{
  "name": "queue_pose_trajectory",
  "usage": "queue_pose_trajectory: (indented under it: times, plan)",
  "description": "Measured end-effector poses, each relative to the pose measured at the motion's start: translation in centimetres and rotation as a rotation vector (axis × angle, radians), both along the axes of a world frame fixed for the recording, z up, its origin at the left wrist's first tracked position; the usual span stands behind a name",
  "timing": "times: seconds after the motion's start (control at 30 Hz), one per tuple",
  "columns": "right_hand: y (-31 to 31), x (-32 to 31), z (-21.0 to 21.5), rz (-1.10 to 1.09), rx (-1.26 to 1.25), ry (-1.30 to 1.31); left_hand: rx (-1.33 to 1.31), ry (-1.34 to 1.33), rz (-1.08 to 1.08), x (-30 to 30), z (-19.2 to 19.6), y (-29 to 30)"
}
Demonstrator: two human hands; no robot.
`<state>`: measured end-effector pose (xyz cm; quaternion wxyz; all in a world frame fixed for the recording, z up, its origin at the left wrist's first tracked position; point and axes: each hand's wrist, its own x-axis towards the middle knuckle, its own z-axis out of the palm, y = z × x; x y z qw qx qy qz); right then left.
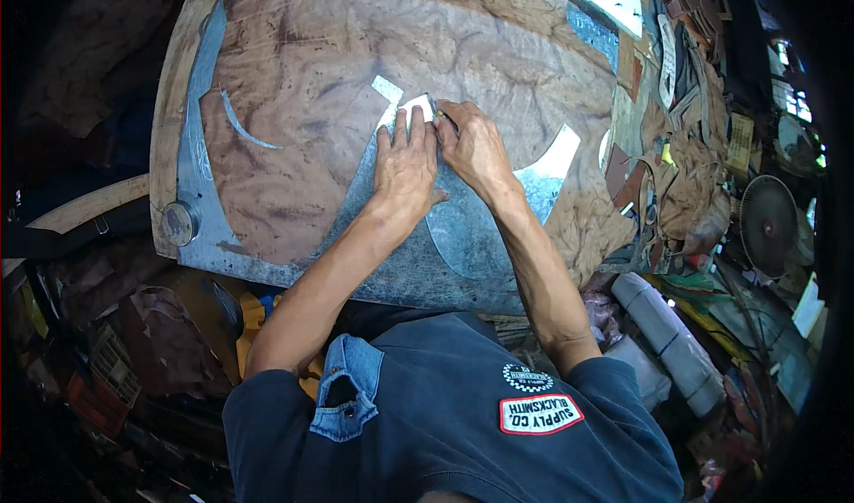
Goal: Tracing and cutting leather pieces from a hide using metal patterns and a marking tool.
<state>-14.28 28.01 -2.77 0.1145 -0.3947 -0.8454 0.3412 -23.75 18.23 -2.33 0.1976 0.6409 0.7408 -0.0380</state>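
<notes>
A large mottled brown leather hide (374, 36) is spread over a metal-topped table (467, 232). Grey metal shows through cut-out gaps in the hide. My left hand (406, 160) lies flat, its fingertips pressing on a small white pattern piece (418, 105) near the middle of the hide. Just to the right, my right hand (476, 147) is closed around a small knife (435, 107), mostly hidden by the fingers. Its tip is at the right edge of the white piece.
A thin curved strip (240, 125) lies on the left. A round metal tin (181, 223) stands at the near left corner of the table. Leather scraps (689, 174) pile up along the right side. Beyond them stands a round fan (769, 225); wrapped rolls (667, 338) lie below.
</notes>
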Motion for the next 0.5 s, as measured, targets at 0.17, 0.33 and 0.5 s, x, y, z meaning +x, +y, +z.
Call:
queue_pose_trajectory:
  times: [0.17,0.33,0.5]
  plan:
    - [-0.2,0.7,0.9,-0.027,-0.070,-0.013,0.006,-0.028,0.011,0.1,0.3,0.3]
    - [-1.0,3.0,1.3,-0.002,-0.060,-0.028,0.087,-0.072,0.036,0.5,0.0,0.2]
    - [-1.2,5.6,2.4,0.029,-0.100,-0.088,0.084,-0.083,0.044,1.0,0.1,0.5]
